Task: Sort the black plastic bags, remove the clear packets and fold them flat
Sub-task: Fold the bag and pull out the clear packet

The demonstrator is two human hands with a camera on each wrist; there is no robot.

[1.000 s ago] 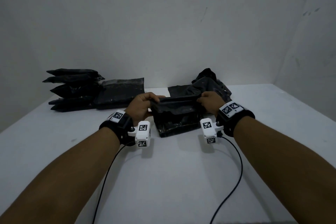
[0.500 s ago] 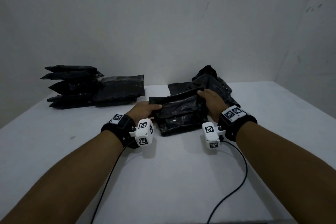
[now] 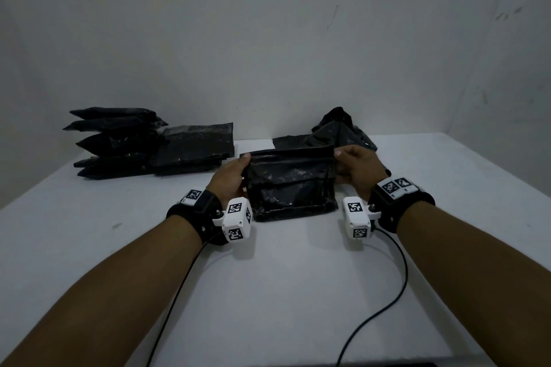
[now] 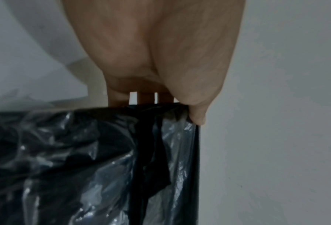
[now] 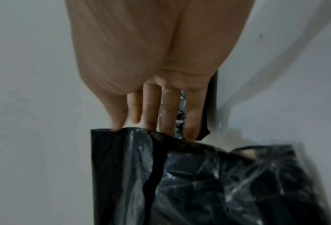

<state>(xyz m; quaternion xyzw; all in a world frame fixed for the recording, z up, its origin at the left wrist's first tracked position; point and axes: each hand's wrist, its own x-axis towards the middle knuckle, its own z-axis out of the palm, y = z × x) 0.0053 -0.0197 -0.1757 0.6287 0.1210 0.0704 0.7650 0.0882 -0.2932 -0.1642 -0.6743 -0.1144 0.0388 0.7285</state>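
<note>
Black plastic bag (image 3: 293,185): centre of white worktop (image 3: 277,292), near edge resting on it, top edge lifted and stretched btwn both hands.
Contents: glossy clear film w/ dark folded stuff shows thru front; can't tell what exactly.
Left hand (image 3: 229,177): pinches bag's top-left corner; in wrist view, thumb (image 4: 196,115) curled over the edge, fingers behind.
Right hand (image 3: 356,170): grips top-right corner; fingers (image 5: 153,106) go down behind the rim.
Loose heap (image 3: 340,131): crumpled black bags just behind held bag, at the wall.
Flat packet (image 3: 195,147): far left-centre, lying flat.
Stack (image 3: 114,143): several black packets piled, touching flat packet's left side.
</note>
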